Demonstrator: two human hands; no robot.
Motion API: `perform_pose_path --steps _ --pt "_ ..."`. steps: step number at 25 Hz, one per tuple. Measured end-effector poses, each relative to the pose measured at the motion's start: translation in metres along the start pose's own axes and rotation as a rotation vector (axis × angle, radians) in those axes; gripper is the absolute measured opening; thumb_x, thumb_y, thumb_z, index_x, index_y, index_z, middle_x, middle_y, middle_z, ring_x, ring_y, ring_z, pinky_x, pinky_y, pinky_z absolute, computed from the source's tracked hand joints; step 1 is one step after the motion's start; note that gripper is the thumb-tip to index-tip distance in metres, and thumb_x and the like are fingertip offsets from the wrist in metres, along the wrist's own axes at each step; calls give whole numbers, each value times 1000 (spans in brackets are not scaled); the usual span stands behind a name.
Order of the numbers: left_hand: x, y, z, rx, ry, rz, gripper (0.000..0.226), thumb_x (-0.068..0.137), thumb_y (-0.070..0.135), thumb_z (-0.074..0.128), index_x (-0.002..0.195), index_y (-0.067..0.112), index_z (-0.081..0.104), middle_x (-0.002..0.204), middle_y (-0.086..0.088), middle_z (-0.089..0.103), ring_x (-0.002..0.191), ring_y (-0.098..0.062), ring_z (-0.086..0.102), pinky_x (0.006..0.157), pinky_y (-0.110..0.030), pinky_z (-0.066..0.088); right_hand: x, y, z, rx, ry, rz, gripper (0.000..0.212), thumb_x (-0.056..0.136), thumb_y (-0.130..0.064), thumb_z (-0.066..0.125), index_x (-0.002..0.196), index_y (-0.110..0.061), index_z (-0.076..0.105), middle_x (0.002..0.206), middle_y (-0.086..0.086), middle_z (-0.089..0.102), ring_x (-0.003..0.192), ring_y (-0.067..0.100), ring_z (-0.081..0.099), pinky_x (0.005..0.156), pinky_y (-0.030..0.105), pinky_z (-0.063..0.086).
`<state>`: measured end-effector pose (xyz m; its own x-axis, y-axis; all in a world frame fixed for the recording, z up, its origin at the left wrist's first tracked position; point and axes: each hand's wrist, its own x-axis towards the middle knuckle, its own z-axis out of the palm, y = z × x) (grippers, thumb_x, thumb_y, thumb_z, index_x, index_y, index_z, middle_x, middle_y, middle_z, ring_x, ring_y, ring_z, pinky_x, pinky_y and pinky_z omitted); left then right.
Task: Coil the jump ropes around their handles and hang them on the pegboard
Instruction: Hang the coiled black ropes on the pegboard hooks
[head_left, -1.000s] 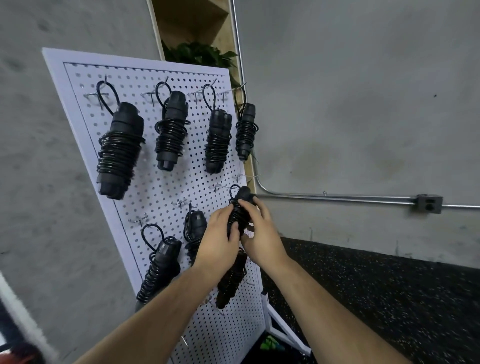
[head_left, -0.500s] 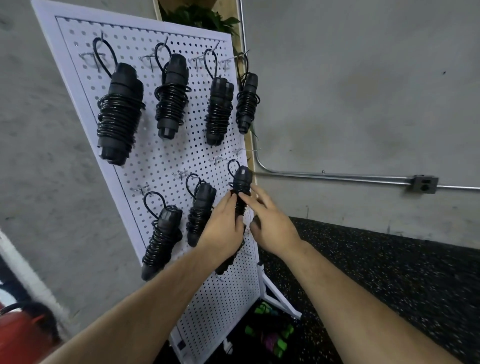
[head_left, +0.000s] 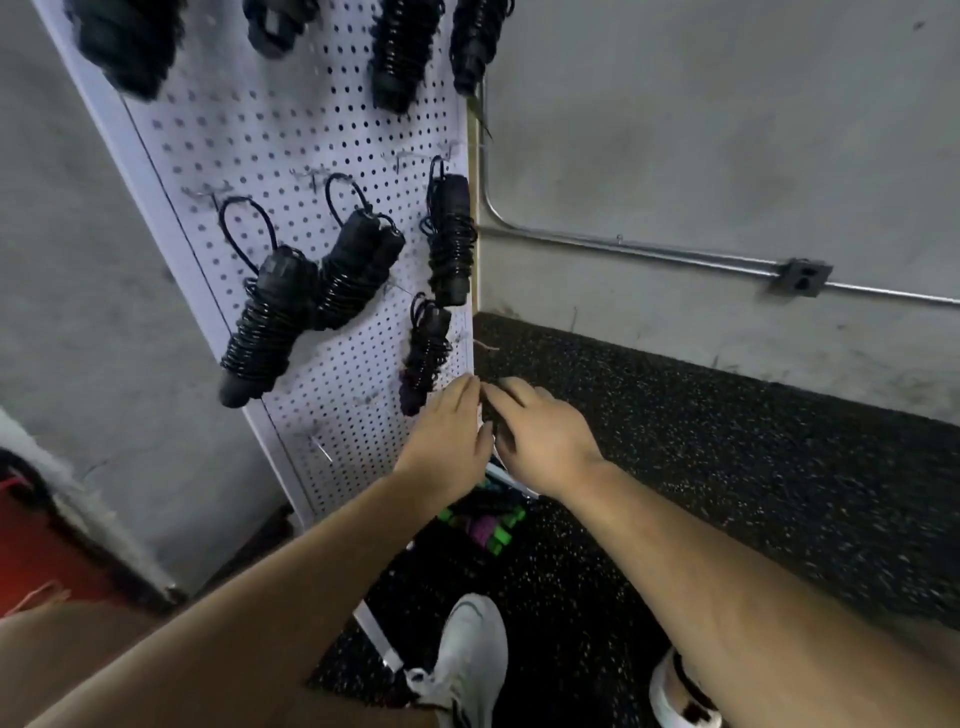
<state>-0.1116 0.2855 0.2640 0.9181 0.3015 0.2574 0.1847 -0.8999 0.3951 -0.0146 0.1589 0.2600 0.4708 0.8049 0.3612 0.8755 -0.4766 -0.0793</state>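
Fingers (head_left: 467, 389) of my left hand (head_left: 447, 434) lie nearly straight and those of my right hand (head_left: 543, 441) are loosely curved. Their tips almost meet just off the lower right edge of the pegboard (head_left: 322, 130). Neither hand seems to hold anything, though blur smears the dark gap between them.

Just above the left fingertips hangs a small coiled jump rope (head_left: 423, 353). Higher, close to the board's edge, hangs an upper coiled rope (head_left: 449, 239). A middle coil (head_left: 358, 275) and a large left coil (head_left: 260, 327) share that row. Each hangs from a peg by a loop of cord left out of the winding. I take it the tight wrap keeps every bundle compact.

A top row is cut off by the frame. A bare hook (head_left: 322, 452) sits low on the board.

Under my wrists, a heap of green and purple handles (head_left: 483, 525) lies on the rubber floor (head_left: 727, 441) at the board's foot. I judge these are ropes yet to be coiled, and my hands are low enough to reach them.

No brand or writing can be read anywhere.
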Motion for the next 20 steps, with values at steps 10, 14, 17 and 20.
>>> perform_pose_path --steps 10,14,17,20 --pt "-67 -115 164 106 -495 -207 67 107 36 39 160 7 12 167 -9 16 154 -25 16 123 -39 21 -70 -1 179 116 -600 163 66 95 -31 48 157 -27 26 156 4 35 135 32 40 104 42 42" --pt "-80 -152 209 109 -642 -297 67 106 37 41 159 5 16 165 -13 19 152 -30 20 120 -41 25 -68 -17 245 163 -696 166 61 100 -29 45 157 -23 25 154 6 37 132 33 43 101 41 42" --pt "-90 -169 233 118 -685 -380 65 105 39 42 157 6 21 163 -15 23 149 -31 25 117 -41 28 -59 -37 290 171 -726 105 58 100 -29 49 154 -19 32 149 5 43 127 32 45 99 40 41" --pt "-97 -181 247 99 -714 -439 58 105 35 41 154 7 27 159 -14 26 143 -35 33 112 -44 35 -48 -48 322 172 -766 113 49 98 -25 53 145 -19 44 143 5 48 125 30 46 98 41 41"
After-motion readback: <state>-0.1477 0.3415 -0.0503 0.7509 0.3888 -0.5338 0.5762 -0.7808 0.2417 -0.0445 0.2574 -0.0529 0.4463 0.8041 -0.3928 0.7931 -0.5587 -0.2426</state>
